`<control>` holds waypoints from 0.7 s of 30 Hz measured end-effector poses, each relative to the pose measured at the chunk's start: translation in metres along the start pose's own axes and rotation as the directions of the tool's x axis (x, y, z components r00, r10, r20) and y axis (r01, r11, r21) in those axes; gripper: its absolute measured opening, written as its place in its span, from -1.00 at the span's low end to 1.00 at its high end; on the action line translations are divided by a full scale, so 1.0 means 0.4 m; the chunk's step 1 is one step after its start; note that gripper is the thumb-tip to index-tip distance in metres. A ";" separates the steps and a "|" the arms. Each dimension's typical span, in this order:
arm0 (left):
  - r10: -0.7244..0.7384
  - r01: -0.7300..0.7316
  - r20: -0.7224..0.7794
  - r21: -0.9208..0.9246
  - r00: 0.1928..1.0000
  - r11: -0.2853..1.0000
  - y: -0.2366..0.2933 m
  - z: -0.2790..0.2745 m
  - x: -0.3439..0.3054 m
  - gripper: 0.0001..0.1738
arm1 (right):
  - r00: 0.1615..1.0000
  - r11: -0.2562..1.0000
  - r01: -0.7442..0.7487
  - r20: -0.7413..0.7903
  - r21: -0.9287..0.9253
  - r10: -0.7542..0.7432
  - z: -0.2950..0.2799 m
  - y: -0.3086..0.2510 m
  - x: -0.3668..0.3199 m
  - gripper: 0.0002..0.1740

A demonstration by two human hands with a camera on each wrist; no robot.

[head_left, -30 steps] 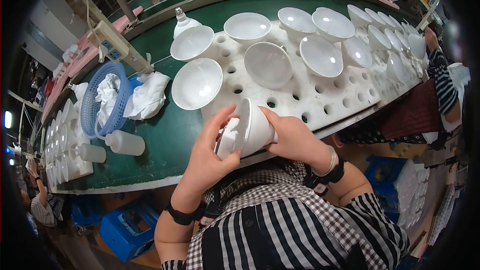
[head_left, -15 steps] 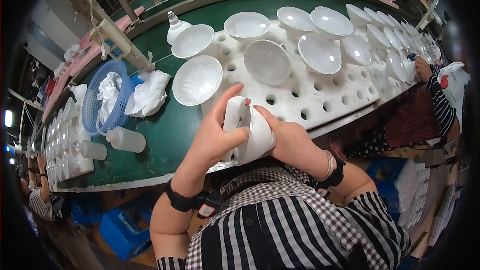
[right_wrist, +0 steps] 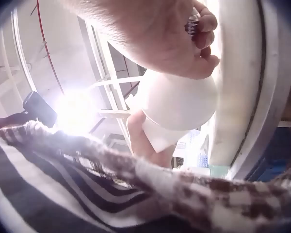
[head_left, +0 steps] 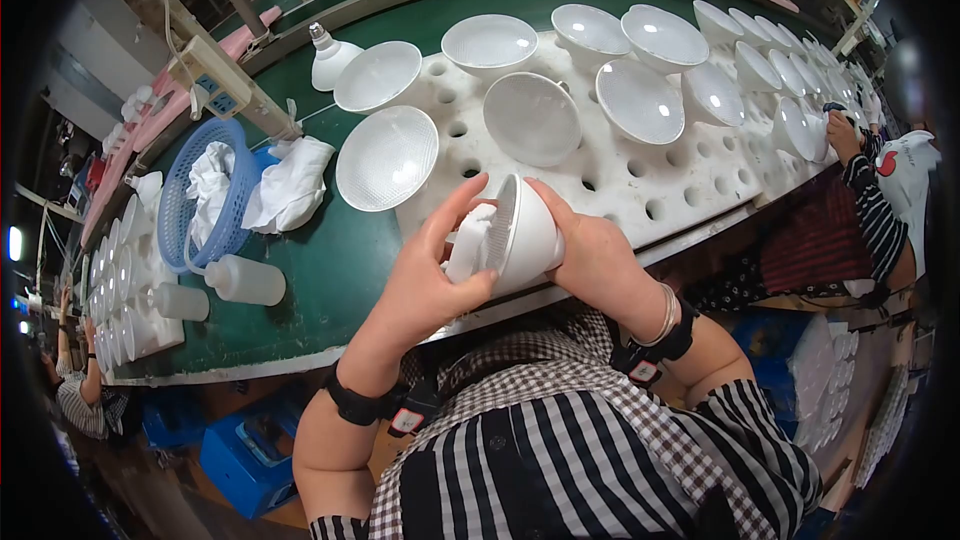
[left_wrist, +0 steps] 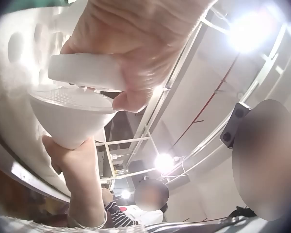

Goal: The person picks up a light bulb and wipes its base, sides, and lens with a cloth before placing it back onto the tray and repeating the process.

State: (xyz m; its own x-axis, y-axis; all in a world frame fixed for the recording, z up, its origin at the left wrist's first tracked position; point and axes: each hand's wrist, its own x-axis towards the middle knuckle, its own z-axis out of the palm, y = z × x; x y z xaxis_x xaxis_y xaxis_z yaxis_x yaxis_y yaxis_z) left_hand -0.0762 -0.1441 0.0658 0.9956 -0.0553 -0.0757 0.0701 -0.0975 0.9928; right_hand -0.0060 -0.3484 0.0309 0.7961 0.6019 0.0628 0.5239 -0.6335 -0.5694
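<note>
Near the table's front edge, a white reflector bulb [head_left: 532, 240] is held on its side, its textured lens turned to the left. My right hand [head_left: 606, 258] grips it from behind, with the threaded metal base [right_wrist: 191, 28] between the curled fingers in the right wrist view. Facing the lens, my left hand [head_left: 420, 278] holds a thick white pad [head_left: 468, 243] between fingers and thumb. In the left wrist view the pad [left_wrist: 85, 70] lies close along the lens of the bulb [left_wrist: 70, 120], and the left thumb is at the lens rim.
Several reflector bulbs [head_left: 490, 43] stand lens-up in a white holed board [head_left: 620, 202] on the green table [head_left: 300, 315]. Leftward are a blue basket [head_left: 172, 202] with white cloths, a white cloth [head_left: 290, 183] and squeeze bottles [head_left: 248, 281]. Another person's striped sleeve [head_left: 882, 202] is at right.
The bulb has turned slightly in my right hand, its lens moving in and out of view. The pad has shifted across the lens and tilted. Both hands keep their hold.
</note>
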 end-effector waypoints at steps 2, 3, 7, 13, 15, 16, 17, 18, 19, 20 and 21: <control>-0.001 0.001 0.000 -0.044 1.000 0.999 0.006 -0.002 0.023 -0.05 | 1.000 1.000 0.017 -0.005 -0.006 -0.017 0.007 0.001 -0.006 -0.03; -0.003 0.003 -0.001 -0.084 1.000 0.996 0.010 -0.003 0.035 -0.06 | 0.999 0.999 0.035 -0.010 -0.009 -0.035 0.012 0.000 -0.010 -0.03; -0.057 0.054 -0.019 -0.125 0.998 0.991 0.033 0.007 0.085 -0.07 | 0.999 0.996 0.043 -0.006 -0.076 -0.044 0.019 0.000 -0.018 -0.03; 0.038 -0.036 0.094 -0.026 0.995 0.999 0.024 0.001 0.040 -0.06 | 1.000 1.000 0.008 -0.003 0.017 -0.008 0.021 0.016 -0.014 -0.03; 0.074 -0.076 0.075 0.024 0.994 0.997 0.021 0.003 0.024 -0.06 | 0.998 0.998 0.058 -0.026 -0.006 -0.058 0.021 0.016 -0.016 -0.03; 0.070 -0.072 0.066 0.022 0.995 0.997 0.026 0.005 0.023 -0.06 | 0.998 0.998 0.063 -0.019 -0.005 -0.064 0.022 0.013 -0.018 -0.03; 0.020 -0.018 0.047 -0.037 0.999 0.999 0.036 0.009 0.031 -0.06 | 0.998 0.998 0.060 -0.011 -0.033 -0.061 0.021 0.010 -0.019 -0.02; -0.029 0.032 0.033 -0.096 0.999 0.995 0.044 0.012 0.041 -0.06 | 0.998 0.996 0.057 -0.007 -0.062 -0.058 0.022 0.007 -0.019 -0.02; -0.028 0.030 0.026 -0.096 0.999 0.995 0.049 0.013 0.057 -0.06 | 0.998 0.996 0.064 -0.005 -0.062 -0.065 0.023 0.006 -0.020 -0.02; -0.068 0.070 0.026 -0.113 0.997 0.991 0.054 0.014 0.074 -0.07 | 0.998 0.996 0.067 -0.015 -0.054 -0.068 0.027 0.007 -0.024 -0.02; -0.111 0.114 0.029 -0.129 0.993 0.985 0.058 0.017 0.086 -0.07 | 0.997 0.997 0.067 -0.026 -0.043 -0.068 0.029 0.010 -0.027 -0.01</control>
State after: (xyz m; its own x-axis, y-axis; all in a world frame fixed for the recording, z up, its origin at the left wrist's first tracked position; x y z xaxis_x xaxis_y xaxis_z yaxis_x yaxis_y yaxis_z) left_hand -0.0410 -0.1550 0.0856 0.9794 -0.0733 -0.1882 0.1906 0.0259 0.9813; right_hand -0.0159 -0.3518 0.0185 0.7662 0.6308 0.1227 0.5886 -0.6122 -0.5279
